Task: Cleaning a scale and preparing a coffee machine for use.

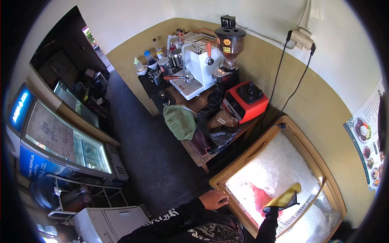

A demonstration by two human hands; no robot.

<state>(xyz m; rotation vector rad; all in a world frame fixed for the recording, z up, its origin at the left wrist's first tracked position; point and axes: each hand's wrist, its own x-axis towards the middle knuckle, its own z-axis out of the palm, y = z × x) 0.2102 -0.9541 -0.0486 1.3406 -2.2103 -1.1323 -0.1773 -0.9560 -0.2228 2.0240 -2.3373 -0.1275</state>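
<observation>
My left hand [214, 199] is at the near left rim of an open chest freezer [219, 179], its fingers curled. Whether they grip the rim cannot be made out. My right arm reaches over the freezer. A yellow cloth or mitt with dark edging [284, 196] covers the end of that sleeve and hides my right hand. Below it lies a red plastic bag [259, 197] in strong glare. Frosty clear plastic bags [285, 158] fill the far part of the freezer. A white slatted basket edge [296, 212] runs along the right side.
Beyond the freezer, a wooden table bears a white espresso machine [197, 66], a coffee grinder [230, 45], a red blender base [246, 101] and a green cloth [180, 121]. A glass-door drinks cooler [65, 136] and a white cabinet [111, 223] stand left. Power cords [299, 82] hang behind.
</observation>
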